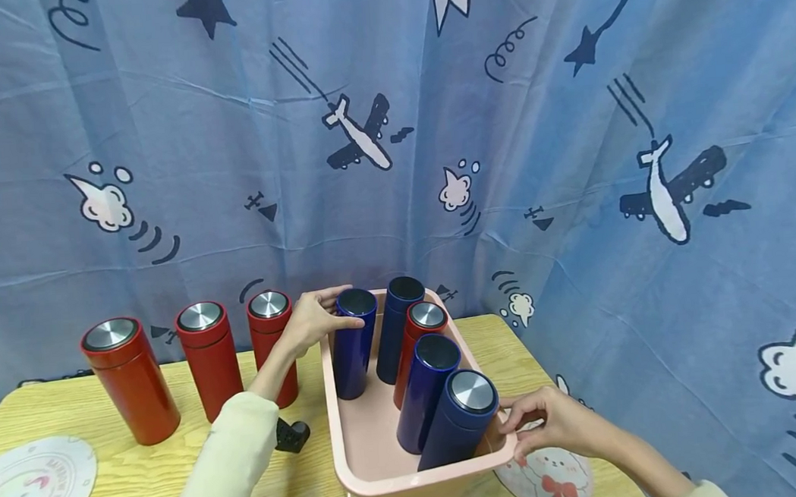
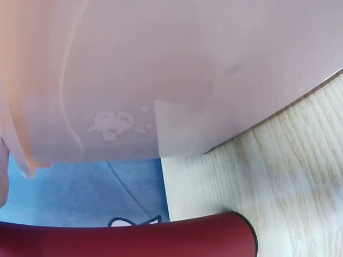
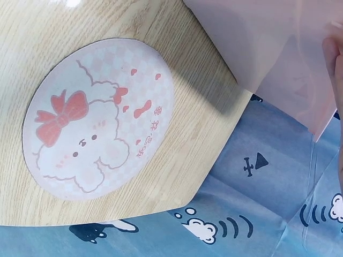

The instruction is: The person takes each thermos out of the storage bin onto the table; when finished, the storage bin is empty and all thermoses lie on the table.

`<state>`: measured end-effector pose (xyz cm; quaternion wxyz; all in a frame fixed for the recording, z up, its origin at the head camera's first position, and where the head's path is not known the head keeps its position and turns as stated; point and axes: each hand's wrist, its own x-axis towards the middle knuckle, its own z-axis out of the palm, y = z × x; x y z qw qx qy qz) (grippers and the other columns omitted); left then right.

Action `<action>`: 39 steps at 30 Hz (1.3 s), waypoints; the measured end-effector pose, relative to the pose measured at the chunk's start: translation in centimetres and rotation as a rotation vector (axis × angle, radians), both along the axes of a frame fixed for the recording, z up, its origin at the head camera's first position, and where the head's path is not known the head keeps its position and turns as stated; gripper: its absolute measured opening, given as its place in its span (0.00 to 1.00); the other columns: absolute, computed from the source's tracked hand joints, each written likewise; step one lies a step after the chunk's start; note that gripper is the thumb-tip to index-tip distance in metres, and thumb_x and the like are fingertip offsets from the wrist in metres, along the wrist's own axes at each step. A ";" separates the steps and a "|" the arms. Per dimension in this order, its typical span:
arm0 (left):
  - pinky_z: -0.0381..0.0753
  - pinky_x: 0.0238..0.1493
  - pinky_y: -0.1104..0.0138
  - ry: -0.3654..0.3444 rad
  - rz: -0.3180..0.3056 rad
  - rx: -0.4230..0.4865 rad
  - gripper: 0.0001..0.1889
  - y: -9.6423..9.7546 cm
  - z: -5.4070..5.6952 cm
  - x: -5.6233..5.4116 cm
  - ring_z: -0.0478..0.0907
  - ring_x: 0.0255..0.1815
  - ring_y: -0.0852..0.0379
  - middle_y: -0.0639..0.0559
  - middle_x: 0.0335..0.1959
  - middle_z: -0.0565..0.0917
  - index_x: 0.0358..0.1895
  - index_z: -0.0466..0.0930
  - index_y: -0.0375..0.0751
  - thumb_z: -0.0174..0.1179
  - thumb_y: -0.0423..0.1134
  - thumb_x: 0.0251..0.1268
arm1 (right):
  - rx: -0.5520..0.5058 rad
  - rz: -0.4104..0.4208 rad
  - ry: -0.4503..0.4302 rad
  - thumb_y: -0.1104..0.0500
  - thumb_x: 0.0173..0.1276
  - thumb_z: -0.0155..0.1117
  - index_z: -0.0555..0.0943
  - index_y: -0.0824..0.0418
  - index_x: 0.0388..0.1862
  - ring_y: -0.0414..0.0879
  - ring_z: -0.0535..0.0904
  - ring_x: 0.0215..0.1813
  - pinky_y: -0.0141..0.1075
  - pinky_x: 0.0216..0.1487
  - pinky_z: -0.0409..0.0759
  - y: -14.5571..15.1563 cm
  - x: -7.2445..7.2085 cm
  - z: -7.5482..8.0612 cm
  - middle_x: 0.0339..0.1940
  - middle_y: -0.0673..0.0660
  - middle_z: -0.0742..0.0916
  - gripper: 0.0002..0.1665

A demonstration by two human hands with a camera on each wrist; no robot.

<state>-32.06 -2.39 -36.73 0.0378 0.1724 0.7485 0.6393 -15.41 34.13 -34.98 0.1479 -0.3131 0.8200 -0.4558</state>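
Note:
My left hand (image 1: 315, 320) holds a glossy blue thermos bottle (image 1: 352, 350) near its top, thumb in front and fingers behind. That bottle stands inside the back left of a pink bin (image 1: 339, 442). With my right hand (image 1: 552, 421) I pinch the bin's rim at its front right. Along the bin's right side, several more bottles lean: a dark navy one (image 1: 392, 332), a red one with a silver lid (image 1: 413, 339), another glossy blue one (image 1: 426, 399) and a navy one with a silver lid (image 1: 457, 427). The left wrist view shows the bin's outer wall (image 2: 161, 69).
Three red thermos bottles, (image 1: 133, 386), stand left of the bin on the wooden table (image 1: 139, 485). A small black object (image 1: 290, 435) lies by the bin. Round printed mats lie at the left (image 1: 32, 487) and right (image 3: 99, 120). A blue patterned curtain (image 1: 397, 226) hangs behind.

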 end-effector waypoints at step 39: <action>0.80 0.51 0.62 0.026 -0.052 0.010 0.33 -1.0 6.4 5.9 0.83 0.47 0.54 0.47 0.49 0.84 0.60 0.78 0.44 0.77 0.37 0.44 | -0.018 0.016 -0.024 0.62 0.57 0.72 0.84 0.72 0.37 0.26 0.72 0.58 0.38 0.43 0.84 0.1 -0.2 -0.2 0.44 0.68 0.86 0.14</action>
